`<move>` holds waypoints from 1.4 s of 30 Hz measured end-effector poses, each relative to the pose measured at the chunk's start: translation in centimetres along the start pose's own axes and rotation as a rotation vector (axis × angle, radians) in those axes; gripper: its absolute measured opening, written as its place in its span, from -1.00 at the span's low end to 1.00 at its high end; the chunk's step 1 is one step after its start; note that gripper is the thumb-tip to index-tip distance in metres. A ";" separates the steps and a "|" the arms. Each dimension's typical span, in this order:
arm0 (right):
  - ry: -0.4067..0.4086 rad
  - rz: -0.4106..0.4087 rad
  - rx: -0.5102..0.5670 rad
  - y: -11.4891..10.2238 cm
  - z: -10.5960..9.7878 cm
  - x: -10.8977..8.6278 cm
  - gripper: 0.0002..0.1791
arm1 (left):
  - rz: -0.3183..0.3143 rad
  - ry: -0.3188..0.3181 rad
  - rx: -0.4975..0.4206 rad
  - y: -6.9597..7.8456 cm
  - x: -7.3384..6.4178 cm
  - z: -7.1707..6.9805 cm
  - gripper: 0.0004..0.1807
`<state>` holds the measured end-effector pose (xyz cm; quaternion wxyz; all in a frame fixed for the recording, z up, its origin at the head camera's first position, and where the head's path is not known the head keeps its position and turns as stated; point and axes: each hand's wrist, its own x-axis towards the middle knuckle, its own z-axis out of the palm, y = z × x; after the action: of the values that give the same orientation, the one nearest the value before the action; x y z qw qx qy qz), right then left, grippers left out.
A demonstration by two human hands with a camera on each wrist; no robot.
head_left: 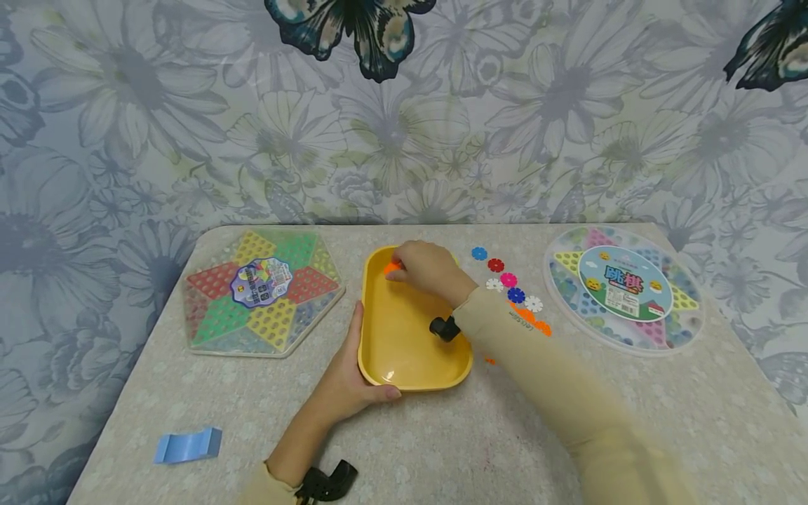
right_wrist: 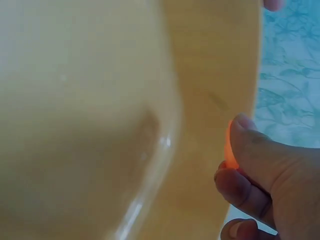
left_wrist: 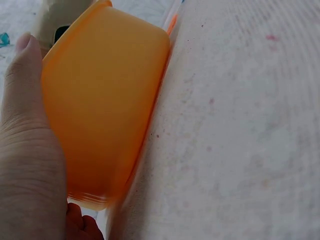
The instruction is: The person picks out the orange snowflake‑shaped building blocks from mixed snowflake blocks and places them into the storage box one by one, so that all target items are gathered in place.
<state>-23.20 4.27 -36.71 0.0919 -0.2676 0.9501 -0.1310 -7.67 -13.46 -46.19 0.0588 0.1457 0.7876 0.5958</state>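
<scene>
A deep yellow plastic tray (head_left: 413, 347) stands on the table in the head view. My left hand (head_left: 347, 386) grips its near left corner, with the thumb along the near rim and the fingers against the left side. In the left wrist view the thumb (left_wrist: 27, 100) lies beside the tray's outer wall (left_wrist: 107, 95). At the tray's far left corner, my right hand (head_left: 432, 270) pinches a small orange piece (right_wrist: 230, 147) between thumb and fingers. Its full shape is hidden by the fingertips. The tray's visible floor holds nothing else.
Right of the tray lie several notched plastic discs, among them a blue one (head_left: 479, 254) and a red one (head_left: 495, 265), beside orange pieces (head_left: 541, 327). A hexagonal game box (head_left: 303, 322) sits left, a round one (head_left: 625, 280) right. A blue curved block (head_left: 188, 446) lies near left.
</scene>
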 end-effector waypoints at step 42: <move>0.056 0.052 0.073 0.6 -3.0 -2.6 -0.58 | 0.000 0.016 0.031 0.0 -0.1 0.1 0.57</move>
<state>-22.03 6.73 -33.81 0.0786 -0.2355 0.9536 -0.1706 -7.52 -13.35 -46.22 0.0501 0.1418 0.7972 0.5847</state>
